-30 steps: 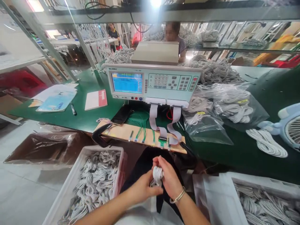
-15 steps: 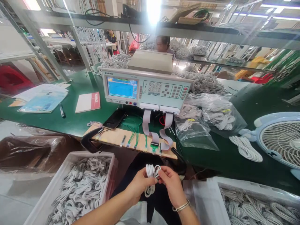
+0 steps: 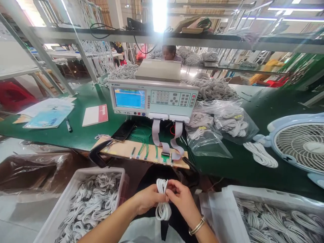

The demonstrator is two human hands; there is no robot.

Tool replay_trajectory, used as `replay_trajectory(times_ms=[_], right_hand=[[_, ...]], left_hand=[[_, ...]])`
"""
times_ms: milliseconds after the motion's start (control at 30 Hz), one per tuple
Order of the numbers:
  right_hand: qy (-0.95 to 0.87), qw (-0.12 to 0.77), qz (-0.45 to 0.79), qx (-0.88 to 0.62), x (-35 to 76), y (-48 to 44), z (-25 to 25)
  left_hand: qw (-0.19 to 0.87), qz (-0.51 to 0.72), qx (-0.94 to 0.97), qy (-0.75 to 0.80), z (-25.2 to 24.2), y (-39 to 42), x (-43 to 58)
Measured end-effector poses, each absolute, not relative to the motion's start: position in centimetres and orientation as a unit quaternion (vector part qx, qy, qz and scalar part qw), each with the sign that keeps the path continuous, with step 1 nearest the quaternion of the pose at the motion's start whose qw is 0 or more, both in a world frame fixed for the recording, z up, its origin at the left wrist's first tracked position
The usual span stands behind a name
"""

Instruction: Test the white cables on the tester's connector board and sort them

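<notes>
Both of my hands hold one coiled white cable (image 3: 162,202) low in the middle, over my lap. My left hand (image 3: 148,198) grips the coil from the left, fingers closed round it. My right hand (image 3: 182,199), with a bracelet at the wrist, pinches the coil's upper part from the right. Just beyond the hands lies a wooden test board (image 3: 141,152) with green wires and grey ribbon cables running up to a tester (image 3: 153,98) with a blue screen.
White bins full of coiled cables stand at my left (image 3: 76,189) and right (image 3: 255,195). Bagged cables (image 3: 220,126), a loose coil (image 3: 260,154) and a fan (image 3: 300,145) sit on the green bench. Papers (image 3: 48,113) and a pen lie far left. A person works behind the tester.
The view has shifted so the fan came into sight at the right. The coil has turned in my hands and now hangs lower below my fingers; both hands keep their hold.
</notes>
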State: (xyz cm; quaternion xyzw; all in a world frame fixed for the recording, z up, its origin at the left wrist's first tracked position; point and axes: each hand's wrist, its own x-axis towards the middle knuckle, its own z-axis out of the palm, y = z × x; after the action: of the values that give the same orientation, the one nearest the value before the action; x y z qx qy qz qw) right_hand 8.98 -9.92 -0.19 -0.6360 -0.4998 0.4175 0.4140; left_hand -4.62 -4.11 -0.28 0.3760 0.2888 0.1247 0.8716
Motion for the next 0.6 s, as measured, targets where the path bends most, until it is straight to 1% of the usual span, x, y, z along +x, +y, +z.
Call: replay_trajectory(times_ms=[67, 167, 233, 300, 433, 600], right_hand=[[-0.518, 0.396, 0.373, -0.660, 8.5, -9.9, -0.5], [-0.557, 0.359, 0.254, -0.705, 7.7, -9.7, -1.1], [-0.555, 0.345, 0.217, -0.725, 7.5, -9.4, -1.8], [-0.521, 0.361, 0.254, -0.730, 7.5, -8.9, -2.5], [-0.457, 0.403, 0.337, -0.718, 7.9, -8.2, -3.1], [-0.500, 0.418, 0.375, -0.659, 7.7, -8.4, -1.8]], left_hand=[[0.863, 0.128, 0.404, 0.274, -0.3, -4.0, -4.6], [0.840, 0.145, 0.434, 0.290, -0.7, -3.9, -4.4], [0.837, 0.163, 0.431, 0.295, -1.1, -4.0, -4.3], [0.845, 0.178, 0.413, 0.290, -1.6, -4.1, -4.1], [0.870, 0.171, 0.349, 0.304, -2.6, -4.1, -3.9], [0.873, 0.199, 0.321, 0.309, -2.5, -3.4, -3.8]])
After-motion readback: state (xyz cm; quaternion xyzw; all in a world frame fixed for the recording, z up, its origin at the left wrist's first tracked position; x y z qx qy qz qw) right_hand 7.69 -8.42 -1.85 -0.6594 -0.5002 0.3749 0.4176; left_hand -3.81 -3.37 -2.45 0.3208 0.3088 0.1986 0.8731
